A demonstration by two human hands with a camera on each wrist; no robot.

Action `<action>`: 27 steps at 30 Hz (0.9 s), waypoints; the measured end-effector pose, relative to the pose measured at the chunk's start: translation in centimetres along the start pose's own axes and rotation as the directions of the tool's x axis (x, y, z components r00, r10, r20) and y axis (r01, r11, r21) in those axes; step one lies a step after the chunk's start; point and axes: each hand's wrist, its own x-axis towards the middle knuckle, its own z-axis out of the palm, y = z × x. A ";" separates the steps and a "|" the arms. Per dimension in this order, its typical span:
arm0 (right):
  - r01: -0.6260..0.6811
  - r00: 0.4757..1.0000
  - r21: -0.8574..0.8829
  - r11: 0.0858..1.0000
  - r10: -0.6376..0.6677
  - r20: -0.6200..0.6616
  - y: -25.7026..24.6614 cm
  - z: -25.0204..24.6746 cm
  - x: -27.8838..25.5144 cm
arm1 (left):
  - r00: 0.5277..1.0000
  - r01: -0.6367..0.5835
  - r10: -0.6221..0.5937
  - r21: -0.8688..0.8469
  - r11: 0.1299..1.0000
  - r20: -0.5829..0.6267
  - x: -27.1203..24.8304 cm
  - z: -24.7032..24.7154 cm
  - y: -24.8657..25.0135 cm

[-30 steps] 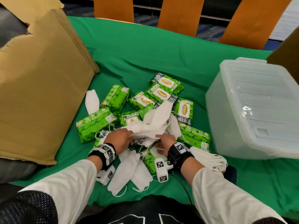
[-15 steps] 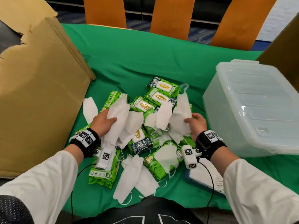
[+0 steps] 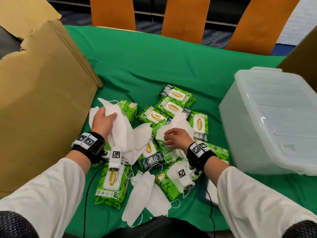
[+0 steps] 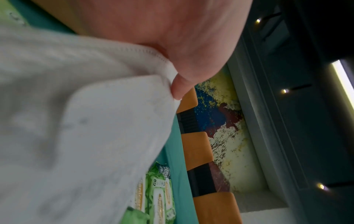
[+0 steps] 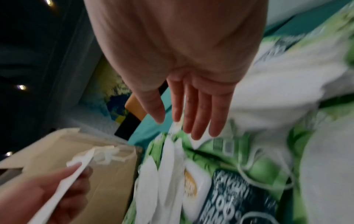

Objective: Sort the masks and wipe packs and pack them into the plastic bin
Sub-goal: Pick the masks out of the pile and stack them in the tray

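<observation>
Several green wipe packs (image 3: pixel 172 107) and white folded masks (image 3: pixel 142 196) lie mixed in a pile on the green tablecloth. My left hand (image 3: pixel 103 120) grips a bunch of white masks (image 3: pixel 121 129) lifted above the pile's left side; the left wrist view shows the thumb (image 4: pixel 180 89) pinching the white masks (image 4: pixel 91 121). My right hand (image 3: pixel 175 137) hovers flat over the pile's middle with its fingers (image 5: pixel 201 115) straight and nothing in them, above masks (image 5: pixel 168 163) and a wipe pack (image 5: pixel 226 151). The clear plastic bin (image 3: pixel 267 121) stands at the right with its lid on.
A large cardboard box (image 3: pixel 42 103) lies tilted at the left, close to my left hand. Orange chair backs (image 3: pixel 185 18) line the table's far edge. A stack of masks (image 3: pixel 211 191) lies under my right forearm near the bin. Bare green cloth (image 3: pixel 154 66) spreads beyond the pile.
My left hand has lifted its bunch of masks up and to the left. My right hand let go of the masks it held and moved left over the pile, fingers now straight.
</observation>
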 end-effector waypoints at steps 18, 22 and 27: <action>-0.033 0.999 0.012 0.999 0.033 0.033 1.1 6.7 5.5 | 0.973 0.229 -0.228 0.337 0.913 -0.044 -1.2 -3.7 -10.5; -0.010 0.988 0.215 0.977 0.042 -0.146 -0.6 2.7 5.0 | 0.975 0.074 -0.171 0.513 0.855 0.145 -3.5 -1.2 -9.5; -0.063 0.985 0.349 0.935 0.115 -0.128 -1.2 -1.8 4.6 | 0.941 0.137 -0.226 0.328 0.935 0.251 -4.5 2.4 -9.0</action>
